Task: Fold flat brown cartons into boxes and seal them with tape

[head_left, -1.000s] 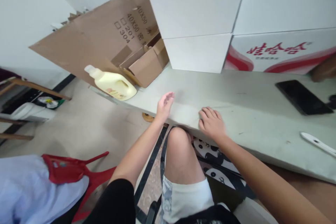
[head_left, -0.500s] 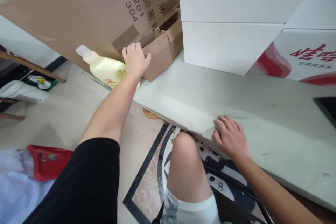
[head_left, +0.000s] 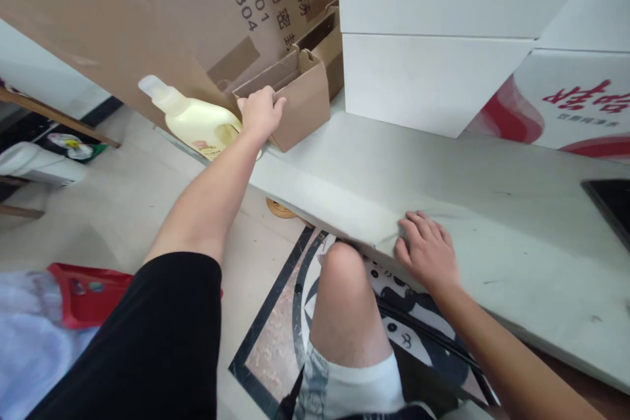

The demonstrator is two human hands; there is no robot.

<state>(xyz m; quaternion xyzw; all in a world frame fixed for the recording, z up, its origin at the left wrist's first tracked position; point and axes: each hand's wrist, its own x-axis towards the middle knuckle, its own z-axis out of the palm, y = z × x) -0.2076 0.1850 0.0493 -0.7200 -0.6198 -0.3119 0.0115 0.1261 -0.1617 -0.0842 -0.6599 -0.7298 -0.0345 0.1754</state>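
Pale tabletop (head_left: 364, 177) beneath empty, loosely curled right hand (head_left: 429, 252), left hand (head_left: 260, 114) closed over rim of cardboard box (head_left: 304, 111)

2 hands (head_left: 429, 254), 1 yel. btl (head_left: 199, 119), approx. 2 sm. brn ctns (head_left: 304, 108), 1 tbl (head_left: 374, 177), 1 wht bkt (head_left: 46, 163)

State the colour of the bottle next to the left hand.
The bottle is pale yellow with a whitish cap, best seen in the head view.

Bottle (head_left: 194, 123) left of carton (head_left: 306, 108)
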